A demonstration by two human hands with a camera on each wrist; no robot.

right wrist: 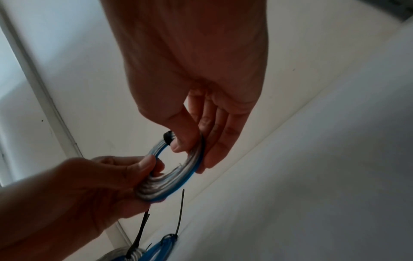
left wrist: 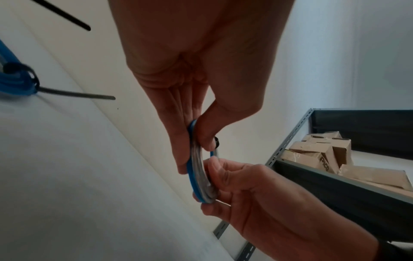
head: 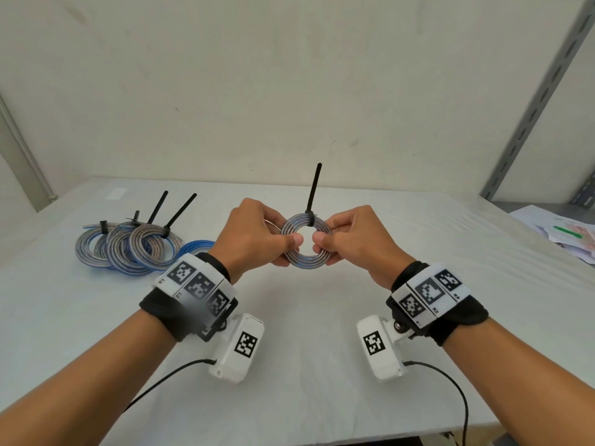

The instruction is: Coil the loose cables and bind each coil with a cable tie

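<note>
A small blue and silver cable coil is held upright above the white table, between both hands. A black cable tie is cinched round its top, tail pointing straight up. My left hand pinches the coil's left side, thumb in front and fingers behind. My right hand pinches the right side the same way. The left wrist view shows the coil edge-on between thumb and fingers. In the right wrist view the coil shows the tie's head by my right thumb.
Several bound coils lie at the table's left, their black tie tails sticking up, with a blue coil beside them. Papers lie at the far right. A grey metal shelf upright stands at the right; cardboard boxes sit on it.
</note>
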